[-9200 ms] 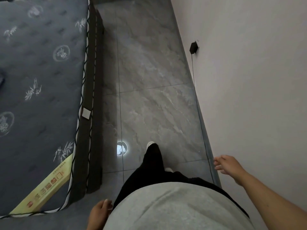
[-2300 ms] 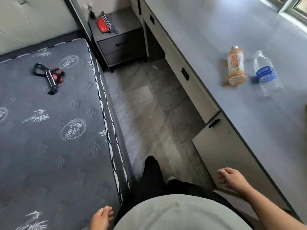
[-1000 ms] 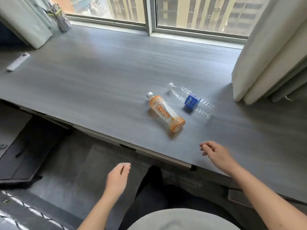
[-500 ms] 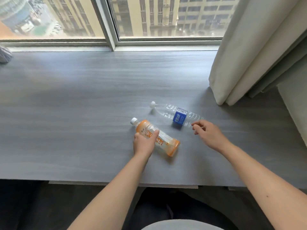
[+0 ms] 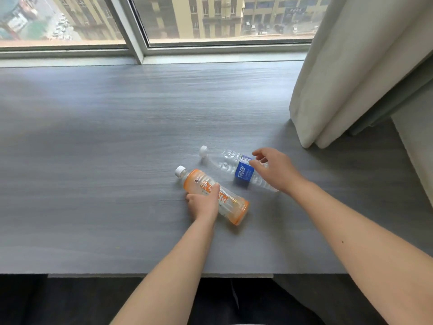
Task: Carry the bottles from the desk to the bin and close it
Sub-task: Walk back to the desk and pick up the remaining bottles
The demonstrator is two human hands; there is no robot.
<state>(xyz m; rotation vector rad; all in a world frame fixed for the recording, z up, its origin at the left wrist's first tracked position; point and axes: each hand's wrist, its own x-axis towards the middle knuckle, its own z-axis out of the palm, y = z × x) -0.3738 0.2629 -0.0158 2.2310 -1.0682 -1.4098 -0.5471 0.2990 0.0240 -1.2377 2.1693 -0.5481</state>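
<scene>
Two plastic bottles lie on their sides on the grey desk (image 5: 117, 137). My left hand (image 5: 203, 202) is closed around the middle of the orange-labelled bottle (image 5: 234, 207), which still rests on the desk with its white cap pointing to the far left. Just behind it lies the clear water bottle with the blue label (image 5: 242, 171). My right hand (image 5: 276, 170) lies over that bottle's lower half, fingers apart and curved, the thumb touching the label. The bin is out of view.
A cream curtain (image 5: 339, 78) hangs down onto the desk at the right, close behind my right hand. A window with a pale frame (image 5: 131, 26) runs along the desk's far edge. The desk's front edge (image 5: 159, 274) is near my body.
My left hand has tightened its hold on the orange bottle. My right hand has slid from the clear bottle's base up over its body to the label.
</scene>
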